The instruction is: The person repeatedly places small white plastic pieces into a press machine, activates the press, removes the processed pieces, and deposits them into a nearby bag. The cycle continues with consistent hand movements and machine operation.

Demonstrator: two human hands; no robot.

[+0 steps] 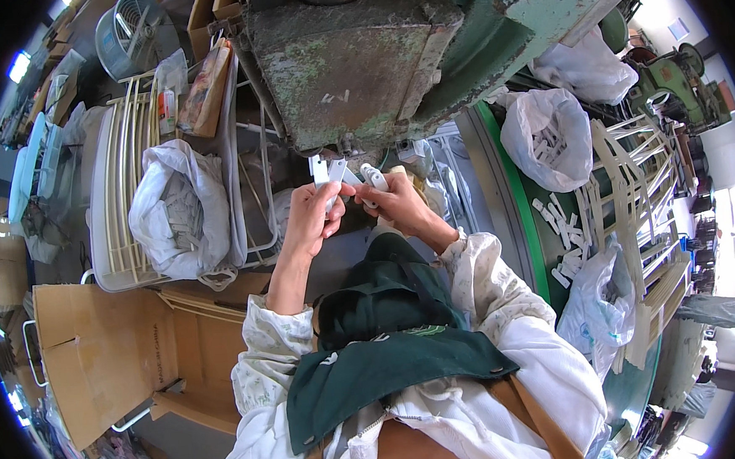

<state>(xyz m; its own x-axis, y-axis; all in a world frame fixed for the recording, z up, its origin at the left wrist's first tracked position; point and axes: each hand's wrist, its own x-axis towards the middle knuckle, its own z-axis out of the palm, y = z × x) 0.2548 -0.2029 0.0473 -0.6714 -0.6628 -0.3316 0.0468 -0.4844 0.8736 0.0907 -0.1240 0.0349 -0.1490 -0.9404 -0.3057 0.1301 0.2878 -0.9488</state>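
Observation:
In front of my body, just below the underside of a worn green press-like machine (359, 87), my two hands are close together. My left hand (308, 218) is closed on small white flat brackets (337, 174), pinched between thumb and fingers and sticking upward. In my right hand (400, 204), the fingers are closed on a white elongated piece with holes (373, 177). The fingertips of both hands nearly meet; I cannot tell whether the pieces touch each other. The tops of the pieces are close to the machine's lower parts.
At left, a white sack (150, 222) of white pieces sits on a rack with cream tubes; below it stands an open cardboard box (97, 355). At right, a green-edged table (517, 191) carries loose white pieces (559, 222), another filled sack (576, 124) and stacked cream frames (633, 171).

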